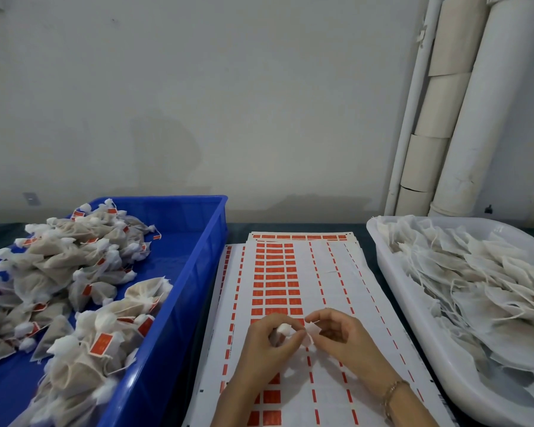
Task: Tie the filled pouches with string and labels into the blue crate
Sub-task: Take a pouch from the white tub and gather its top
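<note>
Pale grey wall (198,103) is rising behind a dark tabletop (238,232), where a stack of white label sheets (336,272), printed with rows of orange-red labels, is lying at the middle. Over the near end of the label sheets, a person's two bare hands are meeting. The left hand (265,343) is curling its fingers (293,337) round the small white gathered top of a pouch (282,329), pinching it between thumb and forefinger. The right hand (342,334) is pinching a thin white scrap (309,331) just beside that pouch; it is too small to tell whether it is string or label. The right hand's other fingers are hanging loosely curled. A beaded bracelet (393,389) is sitting on the right wrist.

Left of the label sheets, just beside them, a blue crate (179,303) is holding a heap of tied pouches (74,272), each bunched at the neck and many carrying an orange-red label. Right of the label sheets, a white tub (413,318) is holding a pile of flat untied pouches (475,288) with loose strings. Beyond the label sheets, to the far right, white pipes and cardboard tubes (463,118) are standing against the wall.
</note>
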Motion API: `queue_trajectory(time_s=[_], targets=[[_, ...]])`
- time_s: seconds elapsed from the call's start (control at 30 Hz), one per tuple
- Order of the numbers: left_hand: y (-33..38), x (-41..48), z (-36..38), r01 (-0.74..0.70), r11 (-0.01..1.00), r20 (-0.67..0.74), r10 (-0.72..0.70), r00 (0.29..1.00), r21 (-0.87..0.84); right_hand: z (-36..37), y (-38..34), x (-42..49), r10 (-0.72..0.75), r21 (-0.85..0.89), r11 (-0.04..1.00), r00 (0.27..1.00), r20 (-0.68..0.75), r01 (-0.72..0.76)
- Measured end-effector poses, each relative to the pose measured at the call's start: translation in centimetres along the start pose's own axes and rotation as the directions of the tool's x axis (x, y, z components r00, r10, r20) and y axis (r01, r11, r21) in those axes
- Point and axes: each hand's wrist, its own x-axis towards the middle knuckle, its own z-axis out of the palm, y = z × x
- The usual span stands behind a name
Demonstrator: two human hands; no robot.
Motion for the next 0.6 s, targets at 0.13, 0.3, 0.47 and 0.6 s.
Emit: queue_trajectory(time_s=[0.13, 0.3, 0.47, 0.6], targets=[[-0.1, 0.1, -0.1, 0.033, 0.999, -0.022, -0.034, 0.999, -0.024, -0.2, -0.1, -0.1, 0.037, 0.089, 0.996, 0.998, -0.048, -0.033], [0.1, 0.1, -0.1, 0.088, 0.994, -0.086, -0.094, 0.992, -0.063, -0.6, -0.3, 0.0, 0.095, 0.308, 0.949, 0.991, -0.097, -0.061], [-0.2, 0.2, -0.1, 0.054, 0.996, -0.069, -0.058, 0.996, -0.07, 0.6, -0.2, -0.3, 0.042, 0.181, 0.983, 0.991, -0.129, -0.018], [-0.2, 0.2, -0.1, 0.018, 0.998, -0.042, -0.02, 0.999, -0.062, 0.7, -0.1, -0.3, 0.025, 0.084, 0.996, 0.992, -0.125, -0.015]])
